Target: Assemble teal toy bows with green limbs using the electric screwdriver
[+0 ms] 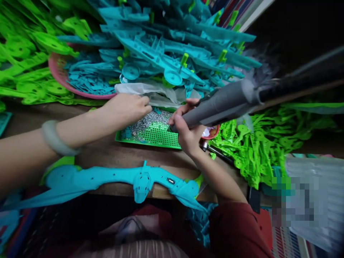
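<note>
My left hand [128, 109] reaches into a green perforated tray [158, 138] of small silver screws [145, 122]; its fingers are curled together over the screws, and what they pinch is hidden. My right hand [185, 130] is wrapped round the grey body of a powered screwdriver [223, 104], whose tip points down at the tray. A long teal plastic toy bow [142, 179] lies across the wooden table's near edge [120, 156], in front of both hands. A pale bangle sits on my left wrist.
A pink basin [57, 71] of small teal pieces stands behind the tray. Heaps of teal plastic parts [172, 46] fill the back, bright green parts [24, 53] the left, and more green parts [258, 143] the right. A crumpled plastic bag [150, 91] lies behind the tray.
</note>
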Demonstrator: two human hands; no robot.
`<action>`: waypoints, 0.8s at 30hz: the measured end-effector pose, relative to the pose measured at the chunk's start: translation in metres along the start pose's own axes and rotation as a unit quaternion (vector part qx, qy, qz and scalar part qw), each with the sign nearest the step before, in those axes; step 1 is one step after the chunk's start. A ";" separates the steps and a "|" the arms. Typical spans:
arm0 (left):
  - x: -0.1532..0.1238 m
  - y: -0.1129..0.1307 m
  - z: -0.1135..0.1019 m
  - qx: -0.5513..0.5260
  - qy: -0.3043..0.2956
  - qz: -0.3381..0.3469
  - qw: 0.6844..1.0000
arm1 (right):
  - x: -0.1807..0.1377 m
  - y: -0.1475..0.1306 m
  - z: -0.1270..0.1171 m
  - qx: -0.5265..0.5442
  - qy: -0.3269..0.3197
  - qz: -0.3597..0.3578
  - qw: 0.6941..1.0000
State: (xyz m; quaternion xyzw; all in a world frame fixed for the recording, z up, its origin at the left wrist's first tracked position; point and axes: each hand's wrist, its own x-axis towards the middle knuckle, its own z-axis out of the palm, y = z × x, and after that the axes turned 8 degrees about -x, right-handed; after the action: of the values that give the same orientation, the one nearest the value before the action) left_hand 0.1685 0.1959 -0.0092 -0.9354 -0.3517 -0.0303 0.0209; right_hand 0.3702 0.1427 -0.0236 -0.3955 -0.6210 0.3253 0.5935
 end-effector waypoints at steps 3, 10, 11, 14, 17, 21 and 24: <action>-0.012 0.006 -0.016 -0.069 0.008 -0.038 0.997 | 0.007 0.020 0.010 0.022 0.007 -0.003 1.000; -0.073 0.053 -0.018 -0.409 0.151 -0.069 0.897 | 0.009 0.043 0.012 0.019 0.014 0.007 1.000; -0.081 0.061 -0.015 -0.443 0.159 -0.094 0.877 | 0.009 0.043 0.012 0.026 0.010 0.006 1.000; -0.097 0.077 -0.009 -0.523 0.156 -0.156 0.824 | 0.010 0.043 0.014 0.047 0.001 0.009 0.999; -0.099 0.079 -0.007 -0.530 0.154 -0.177 0.815 | 0.010 0.043 0.017 0.046 0.001 0.027 0.999; -0.088 0.080 -0.009 -0.477 0.173 -0.131 0.852 | 0.010 0.044 0.019 0.044 -0.001 0.033 0.999; -0.077 0.094 -0.007 -0.489 0.152 -0.023 0.858 | 0.010 0.043 0.018 0.041 0.001 0.020 0.999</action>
State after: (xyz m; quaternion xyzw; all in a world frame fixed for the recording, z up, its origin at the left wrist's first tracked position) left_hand 0.1719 0.0741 -0.0097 -0.8007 -0.3051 -0.3409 -0.3868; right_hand 0.3572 0.1732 -0.0583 -0.3835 -0.5985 0.3620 0.6030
